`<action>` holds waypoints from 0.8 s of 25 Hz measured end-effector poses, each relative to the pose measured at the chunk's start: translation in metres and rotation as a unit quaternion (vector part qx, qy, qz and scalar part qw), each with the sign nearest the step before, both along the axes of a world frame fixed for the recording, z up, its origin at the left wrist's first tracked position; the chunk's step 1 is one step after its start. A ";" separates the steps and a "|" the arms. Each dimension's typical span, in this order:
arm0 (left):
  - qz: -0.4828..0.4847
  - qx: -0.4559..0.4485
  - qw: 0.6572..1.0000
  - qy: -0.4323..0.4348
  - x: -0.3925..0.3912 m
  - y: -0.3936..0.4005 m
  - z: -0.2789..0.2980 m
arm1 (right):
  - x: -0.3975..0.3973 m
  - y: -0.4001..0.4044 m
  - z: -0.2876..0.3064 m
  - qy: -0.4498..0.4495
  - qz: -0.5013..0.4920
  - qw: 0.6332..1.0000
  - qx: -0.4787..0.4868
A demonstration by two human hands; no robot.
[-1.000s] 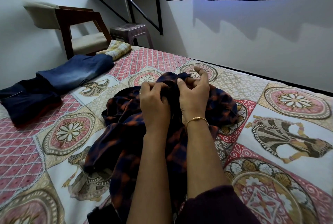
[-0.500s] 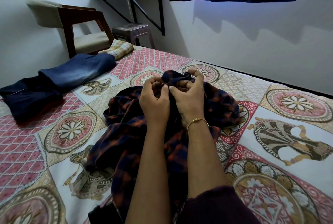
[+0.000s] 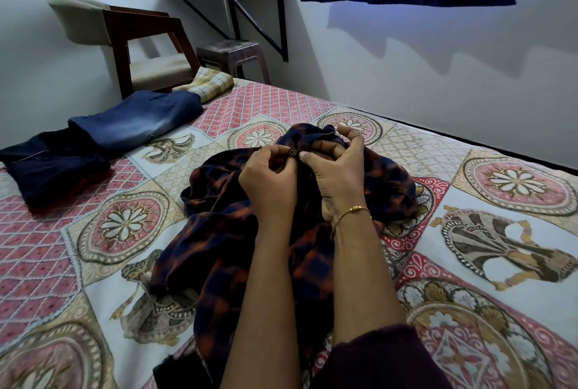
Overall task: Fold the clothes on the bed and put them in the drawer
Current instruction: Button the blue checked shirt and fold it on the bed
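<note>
Dark navy folded garment (image 3: 47,166) and folded blue jeans (image 3: 137,118) at bed (image 3: 469,176) left edge. Centre: crumpled navy-orange plaid shirt (image 3: 219,232) on bedspread. Left hand (image 3: 269,182) pinches shirt placket at button (image 3: 292,152); right hand (image 3: 337,169), fingers curled, grips adjoining fabric.

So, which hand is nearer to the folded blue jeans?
Left. The left hand pinches the plaid shirt on the side toward the folded blue jeans; the right hand grips the shirt just beyond it, farther away.
</note>
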State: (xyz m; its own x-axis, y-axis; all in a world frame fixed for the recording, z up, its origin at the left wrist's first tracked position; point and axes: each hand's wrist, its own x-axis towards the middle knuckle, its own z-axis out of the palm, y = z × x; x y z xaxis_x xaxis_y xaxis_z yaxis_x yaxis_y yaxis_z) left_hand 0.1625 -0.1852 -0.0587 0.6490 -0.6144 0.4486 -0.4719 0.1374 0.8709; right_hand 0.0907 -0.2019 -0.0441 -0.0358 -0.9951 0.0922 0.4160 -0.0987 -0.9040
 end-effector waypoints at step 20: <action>-0.035 -0.007 0.994 0.106 0.001 -0.005 -0.004 | 0.000 -0.001 -0.003 -0.079 0.056 0.994 0.059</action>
State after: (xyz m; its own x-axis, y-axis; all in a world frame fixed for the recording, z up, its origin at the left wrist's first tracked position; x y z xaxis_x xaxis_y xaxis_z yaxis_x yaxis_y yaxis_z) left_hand 0.1633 -0.1897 -0.0625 0.6853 -0.6565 0.3153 -0.2667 0.1767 0.9474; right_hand 0.0908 -0.2030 -0.0467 0.0714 -0.9972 -0.0225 0.5564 0.0586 -0.8288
